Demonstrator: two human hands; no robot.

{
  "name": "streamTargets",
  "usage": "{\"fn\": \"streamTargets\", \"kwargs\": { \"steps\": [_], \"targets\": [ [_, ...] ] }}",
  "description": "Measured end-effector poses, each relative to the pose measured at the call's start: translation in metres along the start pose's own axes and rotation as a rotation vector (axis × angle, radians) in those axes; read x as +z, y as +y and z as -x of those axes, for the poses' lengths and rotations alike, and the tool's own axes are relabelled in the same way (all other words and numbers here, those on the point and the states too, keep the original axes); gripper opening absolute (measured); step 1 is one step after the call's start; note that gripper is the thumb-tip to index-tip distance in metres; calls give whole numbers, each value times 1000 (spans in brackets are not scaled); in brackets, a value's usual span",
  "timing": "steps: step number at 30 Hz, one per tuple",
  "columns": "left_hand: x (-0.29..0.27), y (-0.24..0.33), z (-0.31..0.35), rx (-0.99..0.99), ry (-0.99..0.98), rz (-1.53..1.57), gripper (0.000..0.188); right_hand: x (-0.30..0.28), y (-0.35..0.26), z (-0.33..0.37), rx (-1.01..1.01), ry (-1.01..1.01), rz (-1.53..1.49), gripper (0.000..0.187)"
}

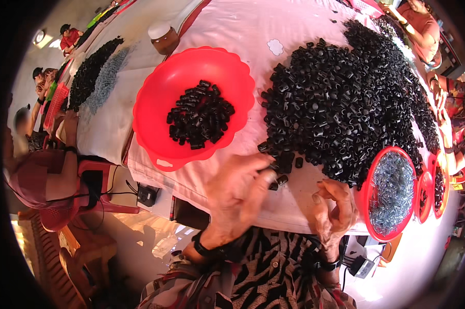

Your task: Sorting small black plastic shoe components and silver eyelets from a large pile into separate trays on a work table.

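My left hand (235, 188) reaches over the pink-white cloth beside the near edge of a large heap of small black plastic caps (340, 103). It is slightly blurred, its thumb and fingers stretched out and apart, the tips next to a few loose black caps (285, 162). Close to the heap's near side, my right hand (335, 208) is curled with fingertips drawn toward the thumb; anything between them is too small or hidden to make out. Ahead and to the left, a red scalloped bowl (155, 110) holds a smaller pile of black caps (199, 116).
On the right stands a red basket (367, 198) of small shiny metal pieces (392, 193), with smaller red containers (424, 198) beyond. A brown jar (163, 40) with a white lid is behind the bowl. Other people sit along both sides; a red chair (106, 180) is at left.
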State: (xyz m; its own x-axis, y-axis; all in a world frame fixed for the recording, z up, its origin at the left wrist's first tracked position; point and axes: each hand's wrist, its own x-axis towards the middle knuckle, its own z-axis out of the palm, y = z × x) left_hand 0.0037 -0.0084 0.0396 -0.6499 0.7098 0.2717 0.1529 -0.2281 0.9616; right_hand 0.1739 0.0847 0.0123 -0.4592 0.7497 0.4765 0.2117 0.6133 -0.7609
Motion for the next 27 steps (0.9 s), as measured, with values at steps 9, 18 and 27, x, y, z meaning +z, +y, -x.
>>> {"fn": "streamTargets", "kwargs": {
  "steps": [9,18,27],
  "targets": [
    [-30,10,-35,388,379,-591,24,3,-6,-6,128,8,-5,19],
    [-7,-7,-24,124,-132,-565,30,1,2,-1,133,25,-47,18],
    [-19,-16,-8,129,-279,-656,50,-1,-1,4,92,-10,-115,16]
  ]
}}
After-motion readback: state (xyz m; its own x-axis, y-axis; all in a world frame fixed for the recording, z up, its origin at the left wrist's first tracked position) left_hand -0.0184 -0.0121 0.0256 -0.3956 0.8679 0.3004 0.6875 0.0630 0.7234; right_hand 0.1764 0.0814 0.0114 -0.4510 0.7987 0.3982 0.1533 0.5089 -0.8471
